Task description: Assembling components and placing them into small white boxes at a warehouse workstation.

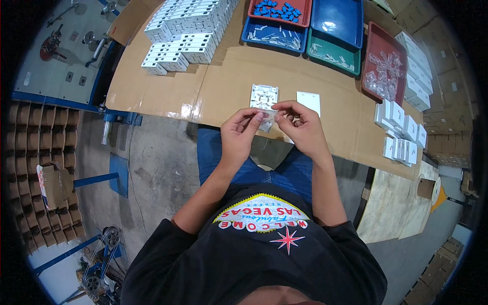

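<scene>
Near the table's front edge, my left hand [239, 133] pinches one side of a small clear plastic bag [265, 125] between thumb and fingers. On the bag's other side, the fingers of my right hand [303, 127] are closed on its upper edge. What the bag contains is too small to make out. Just beyond my fingertips lies an open white plastic housing [264, 95], its inner side facing up. A flat white square cover [310, 101] rests to its right, partly hidden by my right hand.
Stacked white housings [185, 48] stand at the back left. Across the back are a red tray of blue parts [277, 11], a blue tray [274, 34] and a green tray [333, 52] of small white pieces. Right of them, a red tray [370, 86] holds clear bags beside white boxes [418, 76].
</scene>
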Available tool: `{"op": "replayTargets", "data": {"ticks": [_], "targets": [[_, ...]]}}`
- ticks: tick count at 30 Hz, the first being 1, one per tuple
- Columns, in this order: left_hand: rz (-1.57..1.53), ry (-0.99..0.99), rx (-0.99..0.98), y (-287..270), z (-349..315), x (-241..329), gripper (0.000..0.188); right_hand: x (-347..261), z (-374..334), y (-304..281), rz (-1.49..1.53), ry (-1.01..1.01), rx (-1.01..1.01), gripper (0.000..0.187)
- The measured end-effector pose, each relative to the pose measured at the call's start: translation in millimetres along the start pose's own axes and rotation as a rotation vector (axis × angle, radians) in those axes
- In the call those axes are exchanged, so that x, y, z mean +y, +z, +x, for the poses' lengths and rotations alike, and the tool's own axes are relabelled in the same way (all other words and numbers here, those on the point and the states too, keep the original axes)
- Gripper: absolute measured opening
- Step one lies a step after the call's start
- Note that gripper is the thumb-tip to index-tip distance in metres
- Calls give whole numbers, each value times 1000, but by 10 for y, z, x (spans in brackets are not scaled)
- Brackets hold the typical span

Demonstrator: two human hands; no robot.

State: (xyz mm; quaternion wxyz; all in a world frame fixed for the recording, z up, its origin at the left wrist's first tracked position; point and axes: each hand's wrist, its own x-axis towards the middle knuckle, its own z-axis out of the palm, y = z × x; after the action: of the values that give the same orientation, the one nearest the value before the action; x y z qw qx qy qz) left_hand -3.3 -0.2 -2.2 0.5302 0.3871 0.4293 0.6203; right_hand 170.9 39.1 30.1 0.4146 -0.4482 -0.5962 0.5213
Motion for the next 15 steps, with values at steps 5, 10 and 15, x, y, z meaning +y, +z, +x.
{"op": "replayTargets", "data": {"ticks": [5,10,15], "targets": [[1,4,-15,-13,-9,-36,16,30,-17,-23,-29,18,-40,13],[6,-1,-25,17,-12,-22,16,63,-9,-20,-63,6,-31,9],[16,-17,-10,8,-11,14,17,27,-16,-1,-56,26,-31,9]]}}
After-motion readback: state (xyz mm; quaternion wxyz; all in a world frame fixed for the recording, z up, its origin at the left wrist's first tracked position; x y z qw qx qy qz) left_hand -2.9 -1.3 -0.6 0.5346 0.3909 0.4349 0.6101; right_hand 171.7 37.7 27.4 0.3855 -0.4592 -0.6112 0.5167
